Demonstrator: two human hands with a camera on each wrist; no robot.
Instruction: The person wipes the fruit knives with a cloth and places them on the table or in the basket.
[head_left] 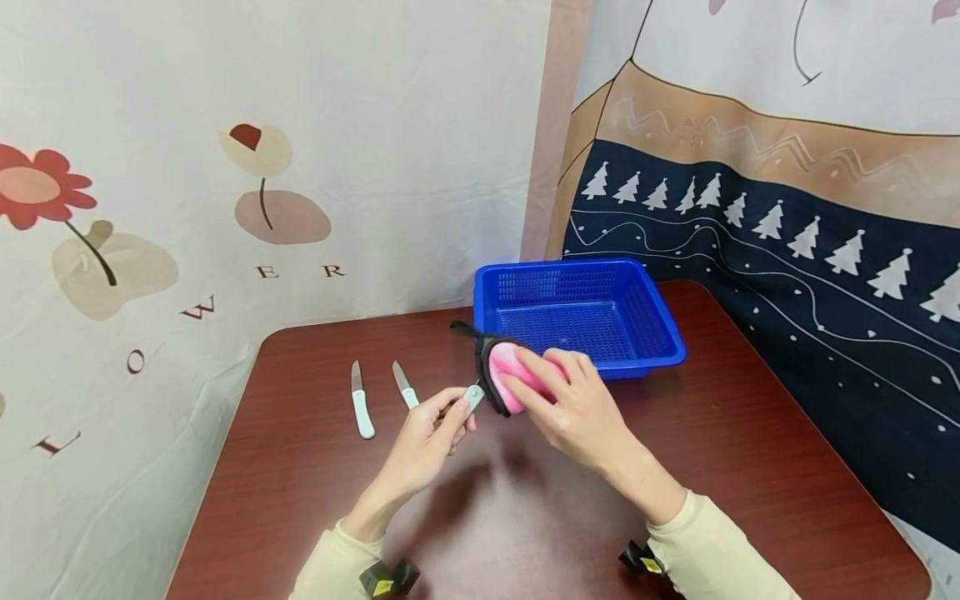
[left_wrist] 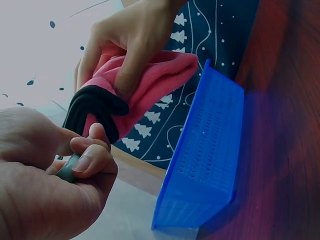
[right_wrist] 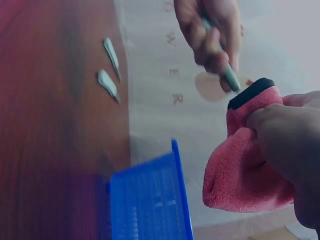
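Note:
My left hand grips the pale green handle of a small knife. Pink fuzzy cloth with a black edge is folded around the knife's blade, which is hidden. The fingers of my right hand pinch that cloth from the other side. In the right wrist view the handle runs up to the cloth's black band, and the loose pink part hangs below. Two similar knives lie on the table left of my hands, one knife further left and another knife partly behind my left hand.
Behind my right hand stands a blue plastic basket with perforated walls, near the table's back edge. The brown wooden table ends against printed curtains. A black wrist camera sits at each sleeve.

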